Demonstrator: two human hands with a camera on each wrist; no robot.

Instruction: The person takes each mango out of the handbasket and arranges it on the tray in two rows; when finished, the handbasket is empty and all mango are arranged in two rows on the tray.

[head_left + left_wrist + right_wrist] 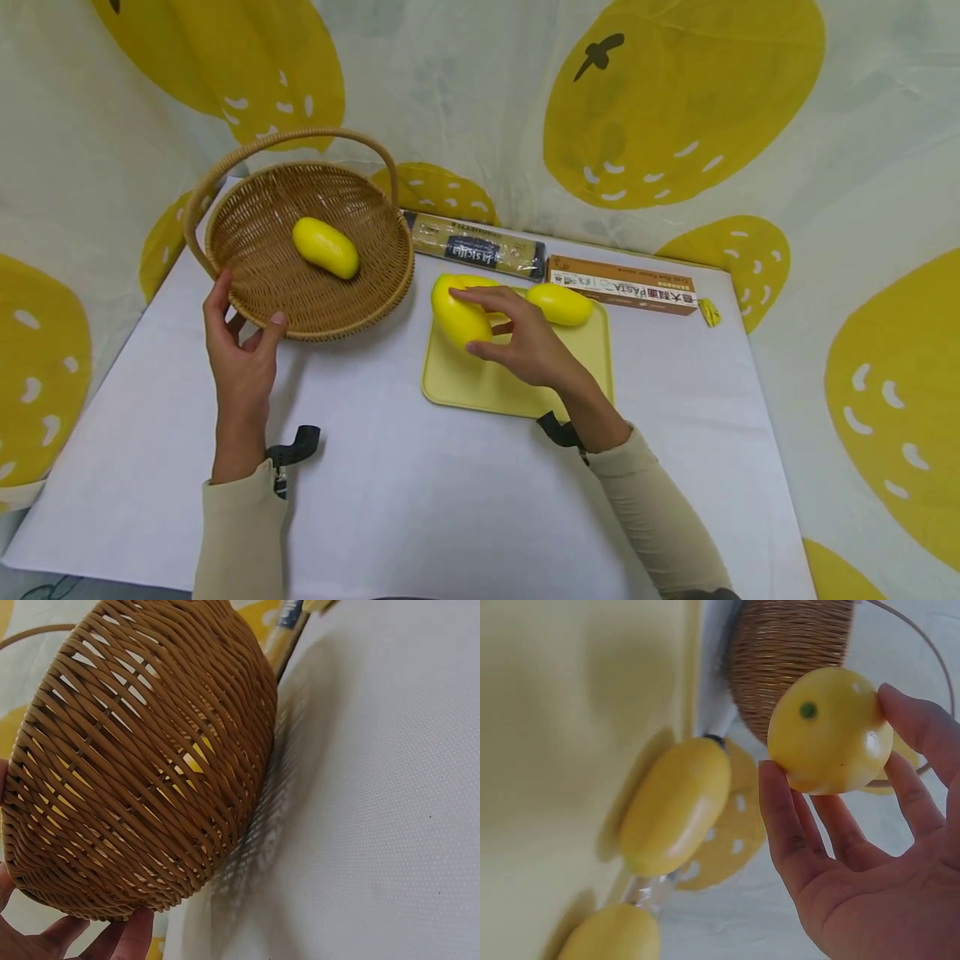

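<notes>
My left hand (243, 354) grips the near rim of a brown wicker basket (315, 321), thumb on one side and fingers on the other. The basket is tilted, its mouth facing the head camera, and one oblong yellow fruit (325, 247) lies in it. My right hand (528, 337) holds another oblong yellow fruit (829, 731) between thumb and fingertips, its green stem end showing in the right wrist view. The held fruit is above a pale yellow tray (480, 387). On that tray lie two more yellow fruits, one (562, 305) at the right and one (676, 806) partly hidden in the head view.
A dark spaghetti packet (476, 246) and a brown pasta box (622, 285) lie along the table's back edge behind the tray. A small crumpled yellow piece (708, 312) is beside the box. A fruit-printed curtain (465, 100) hangs behind the white-covered table (420, 500).
</notes>
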